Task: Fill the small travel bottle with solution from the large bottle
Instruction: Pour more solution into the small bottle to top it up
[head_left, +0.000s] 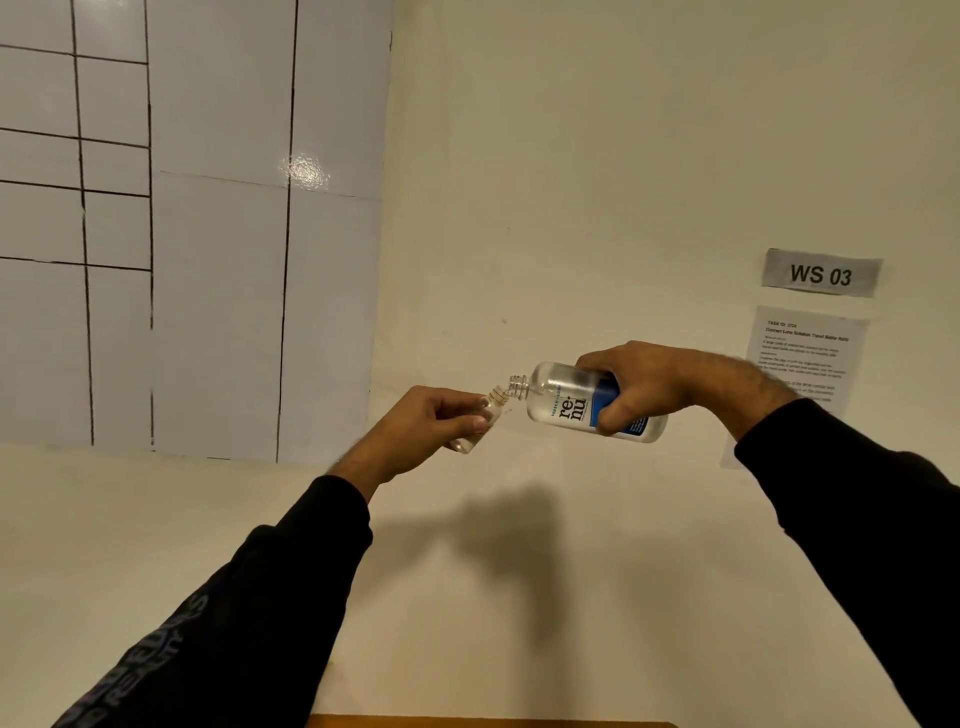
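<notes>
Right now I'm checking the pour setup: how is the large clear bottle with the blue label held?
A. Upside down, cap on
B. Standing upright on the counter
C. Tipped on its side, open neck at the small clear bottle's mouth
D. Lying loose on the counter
C: the right hand holds the large clear bottle with the blue label sideways, its neck meeting the small clear bottle gripped in the left hand.

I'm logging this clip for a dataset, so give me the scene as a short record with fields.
left hand: left hand grips the small travel bottle, tilted, neck up-right
right hand: right hand grips the large bottle, tipped nearly level
caps: both off
necks: large bottle's mouth at the small one's mouth
flow: cannot tell
wall: WS 03 sign, task sheet
</notes>
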